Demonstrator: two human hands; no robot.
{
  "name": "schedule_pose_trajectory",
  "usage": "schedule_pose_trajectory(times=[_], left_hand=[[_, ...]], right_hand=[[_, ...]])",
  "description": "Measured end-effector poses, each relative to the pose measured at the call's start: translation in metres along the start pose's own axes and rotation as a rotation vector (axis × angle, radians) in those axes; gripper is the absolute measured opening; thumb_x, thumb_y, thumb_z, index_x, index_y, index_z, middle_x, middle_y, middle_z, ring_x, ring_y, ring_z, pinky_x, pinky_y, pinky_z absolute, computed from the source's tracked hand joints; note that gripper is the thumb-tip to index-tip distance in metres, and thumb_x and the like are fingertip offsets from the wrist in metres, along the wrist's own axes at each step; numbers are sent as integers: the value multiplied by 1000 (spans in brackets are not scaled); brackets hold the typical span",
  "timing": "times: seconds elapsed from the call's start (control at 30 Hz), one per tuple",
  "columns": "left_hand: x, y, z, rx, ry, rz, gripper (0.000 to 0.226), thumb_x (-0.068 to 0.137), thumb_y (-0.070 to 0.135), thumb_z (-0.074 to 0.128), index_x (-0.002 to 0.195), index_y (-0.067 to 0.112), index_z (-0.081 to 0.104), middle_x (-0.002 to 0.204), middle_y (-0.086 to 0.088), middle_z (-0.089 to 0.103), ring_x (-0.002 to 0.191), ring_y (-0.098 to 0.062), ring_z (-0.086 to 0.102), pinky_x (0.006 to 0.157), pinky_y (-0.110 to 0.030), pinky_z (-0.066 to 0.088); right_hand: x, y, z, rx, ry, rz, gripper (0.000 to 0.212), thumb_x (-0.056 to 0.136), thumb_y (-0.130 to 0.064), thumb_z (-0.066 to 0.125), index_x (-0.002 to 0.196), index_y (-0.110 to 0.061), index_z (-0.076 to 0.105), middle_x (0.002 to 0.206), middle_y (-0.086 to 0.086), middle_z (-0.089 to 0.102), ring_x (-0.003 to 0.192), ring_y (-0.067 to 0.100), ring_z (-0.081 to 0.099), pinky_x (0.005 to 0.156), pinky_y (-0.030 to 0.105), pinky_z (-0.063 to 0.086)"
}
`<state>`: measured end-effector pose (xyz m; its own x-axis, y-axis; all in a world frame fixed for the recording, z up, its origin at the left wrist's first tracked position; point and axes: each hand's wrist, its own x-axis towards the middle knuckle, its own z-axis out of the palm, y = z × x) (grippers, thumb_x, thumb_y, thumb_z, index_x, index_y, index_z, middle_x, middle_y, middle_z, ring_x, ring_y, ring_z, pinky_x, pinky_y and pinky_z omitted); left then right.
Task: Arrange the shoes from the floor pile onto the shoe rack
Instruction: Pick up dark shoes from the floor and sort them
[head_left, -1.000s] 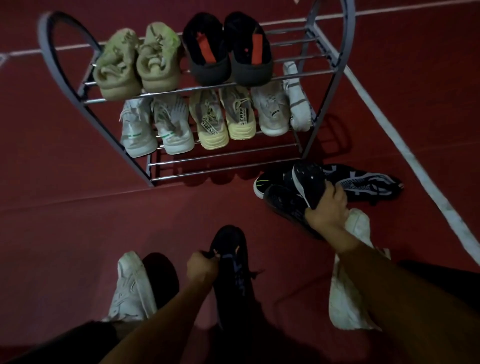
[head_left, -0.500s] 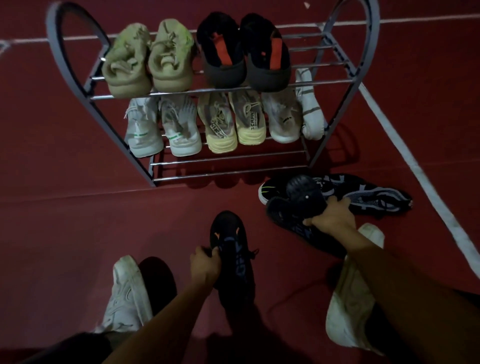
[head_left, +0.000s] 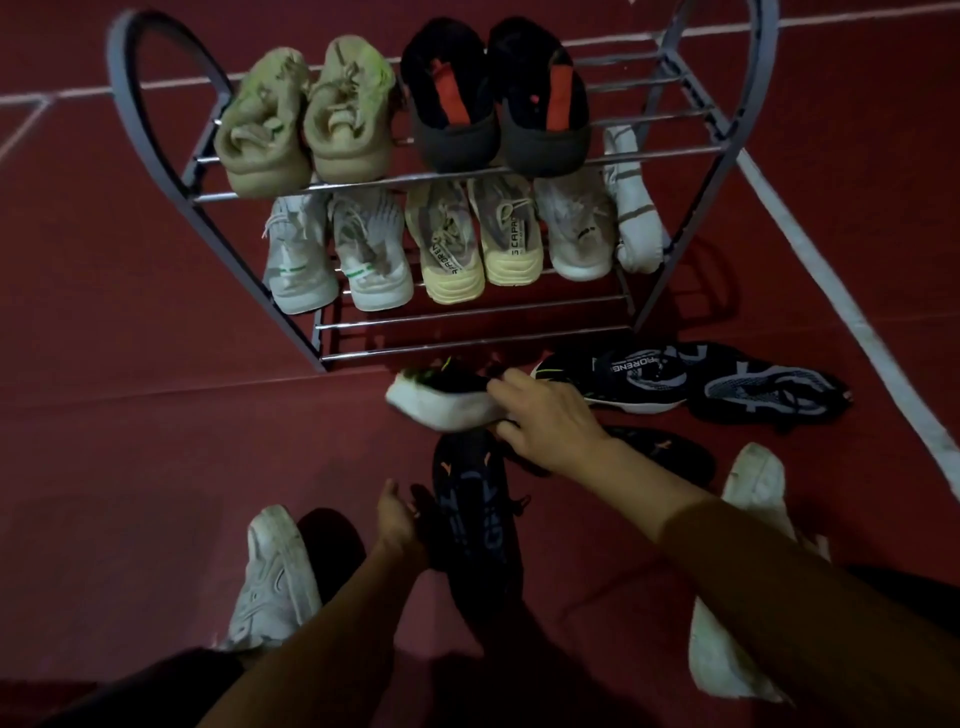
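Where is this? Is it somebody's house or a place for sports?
Probably a sports court, though I can't be sure. The red floor has white painted lines like a court, and the shoe rack holds mostly trainers.

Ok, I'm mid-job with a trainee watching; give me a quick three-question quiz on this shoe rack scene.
1. True or false: the bottom tier of the shoe rack holds no shoes.
2. Which hand grips the white-soled black shoe? A) left hand B) right hand
3. Fill in: the left hand holds a ___ sneaker with orange marks.

Key:
1. True; only bare bars show.
2. B, the right hand.
3. Black.
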<state>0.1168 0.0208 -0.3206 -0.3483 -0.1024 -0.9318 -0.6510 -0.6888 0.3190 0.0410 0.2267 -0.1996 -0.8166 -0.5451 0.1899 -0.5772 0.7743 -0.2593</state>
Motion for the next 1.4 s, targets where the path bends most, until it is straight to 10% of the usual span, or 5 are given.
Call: schedule_pose_trajectory(times=[0.27, 0.5, 0.77, 1.07, 1.4], left_hand=[[-9, 2, -28, 253, -232, -42, 71, 95, 72, 42, 117, 10, 68, 108, -22, 77, 98, -38, 75, 85, -46, 56], [-4, -24, -20, 977, -117, 392, 66, 70, 67, 81, 109, 14, 76, 96, 0, 81, 92, -23, 78, 67, -26, 63], [-17, -22, -5, 927, 49, 305, 42, 91, 37, 75, 99, -4, 68, 93, -19, 74, 80, -33, 72, 67, -42, 63], [-22, -2, 22, 901, 290, 597, 28, 98, 28, 60, 92, 1, 61, 86, -16, 68, 71, -22, 59, 67, -35, 51], [-44, -56, 97, 986, -16, 598, 28, 95, 43, 63, 93, 16, 63, 87, -3, 74, 77, -17, 72, 69, -32, 59]], right_hand=[[-91, 37, 49, 47, -562, 282, 74, 79, 11, 58, 143, -23, 41, 132, 6, 48, 126, 29, 45, 85, 40, 52], [-95, 37, 57, 314, -241, 642, 34, 90, -6, 51, 122, -17, 54, 122, 7, 54, 111, 30, 58, 87, 39, 51], [-128, 85, 52, 70, -303, 1046, 84, 74, -25, 72, 147, -10, 33, 159, 14, 20, 145, 38, 22, 112, 51, 32], [-76, 124, 31, 263, -156, 835, 15, 87, -10, 54, 100, -14, 61, 112, 10, 62, 98, 30, 62, 78, 34, 51], [1, 100, 82, 303, -490, 861, 79, 94, -31, 57, 156, -8, 14, 124, 21, 64, 95, 33, 71, 88, 40, 57]])
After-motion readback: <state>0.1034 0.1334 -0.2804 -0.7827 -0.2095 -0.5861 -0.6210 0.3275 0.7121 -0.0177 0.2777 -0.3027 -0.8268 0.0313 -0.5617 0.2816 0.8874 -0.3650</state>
